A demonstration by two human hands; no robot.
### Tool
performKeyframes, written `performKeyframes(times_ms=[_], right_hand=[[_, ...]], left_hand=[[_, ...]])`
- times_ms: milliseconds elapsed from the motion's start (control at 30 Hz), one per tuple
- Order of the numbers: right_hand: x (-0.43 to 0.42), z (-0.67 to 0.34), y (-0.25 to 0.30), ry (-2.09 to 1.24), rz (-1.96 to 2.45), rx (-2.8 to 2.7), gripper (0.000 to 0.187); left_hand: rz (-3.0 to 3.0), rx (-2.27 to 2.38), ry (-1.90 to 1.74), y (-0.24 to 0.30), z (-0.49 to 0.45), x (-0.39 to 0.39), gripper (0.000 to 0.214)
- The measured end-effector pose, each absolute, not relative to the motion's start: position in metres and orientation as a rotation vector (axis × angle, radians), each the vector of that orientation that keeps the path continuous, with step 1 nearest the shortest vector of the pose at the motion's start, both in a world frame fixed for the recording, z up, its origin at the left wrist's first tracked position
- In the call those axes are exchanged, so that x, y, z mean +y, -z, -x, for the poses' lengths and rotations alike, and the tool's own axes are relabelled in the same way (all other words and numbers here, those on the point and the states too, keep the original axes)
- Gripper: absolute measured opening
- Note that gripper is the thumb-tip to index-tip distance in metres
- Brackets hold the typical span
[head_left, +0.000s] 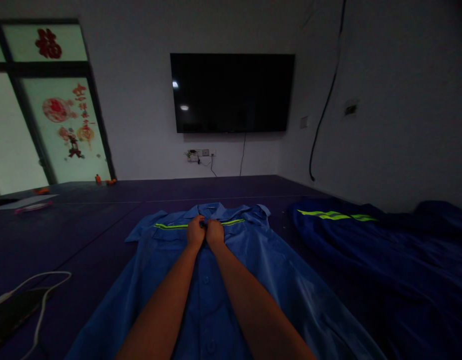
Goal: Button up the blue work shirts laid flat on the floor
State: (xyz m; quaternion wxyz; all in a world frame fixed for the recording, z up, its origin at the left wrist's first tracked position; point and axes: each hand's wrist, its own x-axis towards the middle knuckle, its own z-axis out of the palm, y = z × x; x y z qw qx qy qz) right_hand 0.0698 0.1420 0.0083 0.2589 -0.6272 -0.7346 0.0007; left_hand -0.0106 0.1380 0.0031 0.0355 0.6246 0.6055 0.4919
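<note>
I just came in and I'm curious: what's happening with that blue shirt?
A person has the blue shirt spread out on a purple surface. The left hand and right hand are close together at its upper front, near the bright stripe, and seem to be pinching the cloth. Exactly what the fingers grip is too small to tell. A darker blue garment lies to the right.

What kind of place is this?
Probably an indoor room, maybe in a home or small workplace; I can't tell which. A TV hangs on the wall, red decorations show on the glass, and a shirt lies spread out.
</note>
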Motion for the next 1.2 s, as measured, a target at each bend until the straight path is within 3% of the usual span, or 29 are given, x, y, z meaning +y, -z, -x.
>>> performKeyframes(times_ms=[1200], right_hand=[[0.1388, -0.0685, -0.0107, 0.001, 1.686, -2.001, 0.027]], left_hand=[[-1.920, 2.071, -1.418, -0.0026, 0.0045, 0.1335, 0.026]])
